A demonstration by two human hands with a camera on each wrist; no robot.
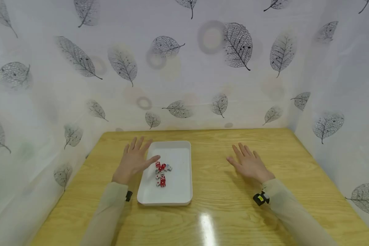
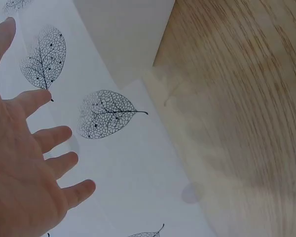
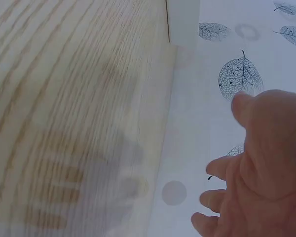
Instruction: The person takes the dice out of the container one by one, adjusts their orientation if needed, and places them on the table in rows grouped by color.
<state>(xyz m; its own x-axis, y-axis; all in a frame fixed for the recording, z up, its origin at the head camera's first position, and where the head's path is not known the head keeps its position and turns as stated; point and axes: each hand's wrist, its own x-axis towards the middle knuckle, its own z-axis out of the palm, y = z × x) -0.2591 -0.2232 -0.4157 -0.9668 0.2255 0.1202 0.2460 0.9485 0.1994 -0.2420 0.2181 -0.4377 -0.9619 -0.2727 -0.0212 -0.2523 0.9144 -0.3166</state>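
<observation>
My left hand [image 1: 133, 160] is raised beside the left edge of a white tray [image 1: 179, 191], its fingers spread and its thumb reaching over the tray. Several small red and white dice lie in the tray, among them a red die [image 1: 163, 183] and a white die [image 1: 169, 168]. Over the wooden table to the right, my right hand [image 1: 250, 165] is held with fingers apart, away from the tray. Both wrist views show an empty palm: the left hand [image 2: 29, 163] and the right hand [image 3: 271, 153] hold nothing.
The wooden table [image 1: 215, 177] stretches around the tray. A white curtain [image 1: 190, 75] printed with grey leaves hangs behind it and at both sides. Each wrist carries a small dark device, such as the wrist camera [image 1: 260, 198] on the right.
</observation>
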